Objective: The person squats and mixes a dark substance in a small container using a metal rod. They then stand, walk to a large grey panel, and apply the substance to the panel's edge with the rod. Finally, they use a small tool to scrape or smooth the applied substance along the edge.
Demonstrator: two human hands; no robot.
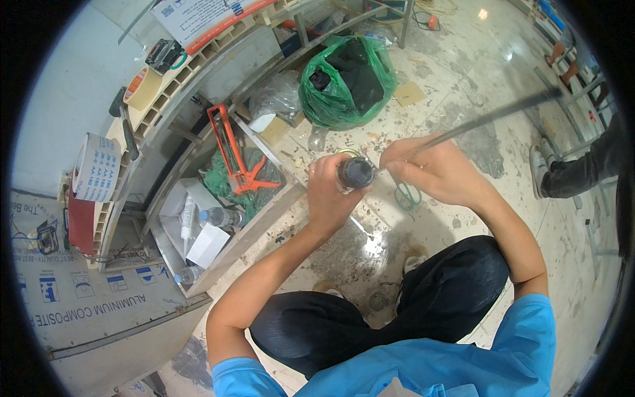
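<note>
Nearest, the person's own body fills the lower frame: blue shirt (476, 357), dark trousers (456, 291), knees bent in a squat over a stained, glossy floor (463, 86). Both forearms rise from lower edge to mid-frame. Left hand (329, 192) is wrapped around a dark cylindrical tube (357, 173), fingers closed tight round its body, end of tube facing the camera; a ring shows on one finger. Right hand (440, 173) sits just beside it, touching the tube's end, fingers pinched shut on the near end of a long thin metal rod (493, 119) which runs up and to the right, well above floor level; rod is blurred toward its far end. Whether rod tip sits inside the tube or only against it: cannot tell. Green-handled scissors (408, 194) lie on floor directly below right hand. Left of hands, a low shelf unit (264, 218) w/ open compartments: nearer one holds plastic bottles (218, 216), white boxes and a white tube; next one holds an orange caulking gun (233, 151) lying on green netting. Further left, a worktop w/ aluminium composite panel (99, 304), a roll of printed sheeting (96, 167), roll of tan tape (140, 88), a hammer. Beyond the hands, a green plastic bag (340, 89) stands open w/ dark contents, clear bag beside it. Far right, another person's dark-trousered leg and shoe (539, 165), well apart from the hands.
</note>
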